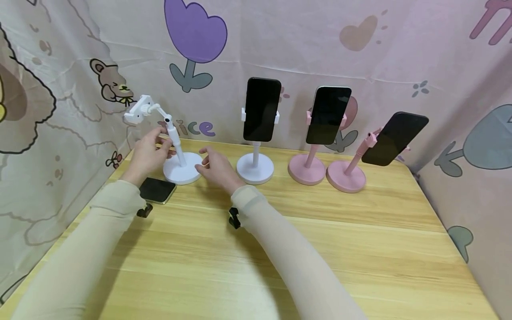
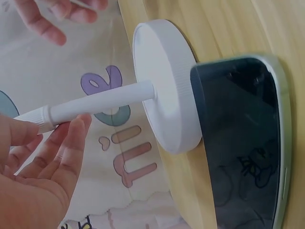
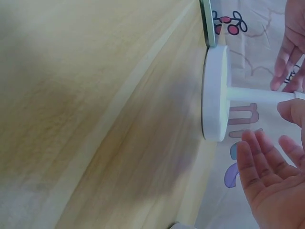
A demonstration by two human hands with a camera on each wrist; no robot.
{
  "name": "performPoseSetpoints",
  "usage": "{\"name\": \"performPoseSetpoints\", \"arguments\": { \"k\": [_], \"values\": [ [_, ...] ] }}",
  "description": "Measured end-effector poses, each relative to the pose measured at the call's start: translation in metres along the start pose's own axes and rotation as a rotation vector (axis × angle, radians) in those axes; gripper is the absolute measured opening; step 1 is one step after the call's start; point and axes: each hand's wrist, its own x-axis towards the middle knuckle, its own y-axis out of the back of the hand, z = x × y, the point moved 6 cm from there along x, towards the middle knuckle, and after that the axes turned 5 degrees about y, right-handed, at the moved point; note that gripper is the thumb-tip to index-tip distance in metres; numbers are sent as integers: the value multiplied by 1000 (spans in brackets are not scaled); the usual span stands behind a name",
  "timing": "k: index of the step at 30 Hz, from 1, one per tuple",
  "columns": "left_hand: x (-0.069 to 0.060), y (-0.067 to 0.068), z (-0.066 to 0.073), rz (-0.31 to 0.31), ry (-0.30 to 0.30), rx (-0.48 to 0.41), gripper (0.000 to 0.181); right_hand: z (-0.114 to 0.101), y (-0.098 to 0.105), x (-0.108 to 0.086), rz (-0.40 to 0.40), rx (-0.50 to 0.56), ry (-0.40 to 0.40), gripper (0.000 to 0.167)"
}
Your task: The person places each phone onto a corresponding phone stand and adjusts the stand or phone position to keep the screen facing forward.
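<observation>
A white phone stand (image 1: 182,173) with a round base stands at the left of the table, its folding arm bent left and its clamp (image 1: 138,109) bearing no phone. My left hand (image 1: 148,153) pinches the ribbed collar (image 2: 42,118) on its pole between thumb and fingers. On the pole's other side is my right hand (image 1: 219,168), fingers loosely spread, holding nothing; in the right wrist view its thumb comes near the pole (image 3: 259,95). A dark-screened phone (image 1: 158,190) with a pale green edge lies flat in front of the base.
To the right, another white stand (image 1: 255,170) holds an upright phone (image 1: 262,109). Beyond it, two pink stands (image 1: 306,170) hold phones, the rightmost phone (image 1: 394,138) tilted. A printed cloth (image 1: 288,40) hangs behind the wooden table (image 1: 360,249).
</observation>
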Motion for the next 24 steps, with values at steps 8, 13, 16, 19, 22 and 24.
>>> {"name": "performPoseSetpoints", "arguments": {
  "k": [8, 13, 16, 19, 22, 24],
  "values": [
    [-10, -9, 18, -29, -74, 72, 24, -3, 5, 2, 75, 8, 18, 40],
    [-13, -16, 27, -55, -123, 89, 22, -6, 10, 3, 145, 17, 42, 36],
    [-16, -18, 32, -65, -151, 76, 24, -10, 15, 3, 190, 17, 81, 35],
    [-18, -21, 35, -89, -155, 68, 28, -14, 19, 3, 228, 21, 123, 35],
    [-21, -23, 38, -111, -149, 73, 30, -16, 22, 2, 255, 20, 144, 33],
    [-23, -24, 40, -124, -145, 77, 32, -18, 23, 1, 271, 10, 154, 32]
  ]
}}
